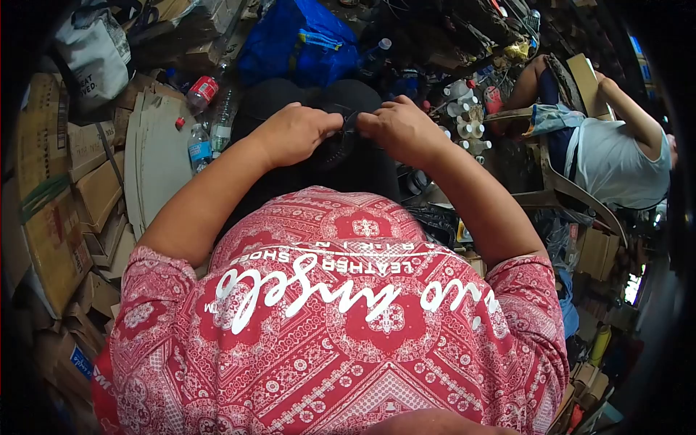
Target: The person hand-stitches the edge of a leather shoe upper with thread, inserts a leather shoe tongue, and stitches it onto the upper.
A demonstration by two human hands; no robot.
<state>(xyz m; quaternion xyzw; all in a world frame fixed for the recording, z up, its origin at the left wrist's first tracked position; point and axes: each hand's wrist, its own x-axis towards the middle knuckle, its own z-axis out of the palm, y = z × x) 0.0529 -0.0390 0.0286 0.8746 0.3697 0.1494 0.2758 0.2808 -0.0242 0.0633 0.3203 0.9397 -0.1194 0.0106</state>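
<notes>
- Black piece (349, 122), one, small, held between my two hands above my lap, far of the scene's middle; its exact kind I cannot tell, dark as it is against dark cloth
- Left hand (301, 132), mine: fingers curled, thumb and forefinger closed to a pinch on the left side of the piece
- Right hand (407, 130), mine: fingers bent in, thumb and fingertips drawn together on the right side of the piece, no open gap that I can see
- Ribbed dark curve (335, 152), one, just near of the piece; whether joined to it I cannot tell
- Dark trousers (268, 100), mine, knees at the far side, behind the hands
- Patterned red shirt (384, 319), mine, filling the near side
- Blue bag (293, 43), one, far beyond my knees
- Bottle with a blue label (199, 150), one, left of my lap, cardboard (47, 174) stacked further left
- Clear bottles (464, 119), a cluster, right of my right hand
- Co-worker (620, 163), one, pale shirt, seated at the far right, well apart from my work
- Step in hand, by my judgement: working the piece by fingertip, both sides gripped at once
- Next move, by my judgement: calls for both pinches kept firm and small, even finger movements, since the piece offers little to hold
</notes>
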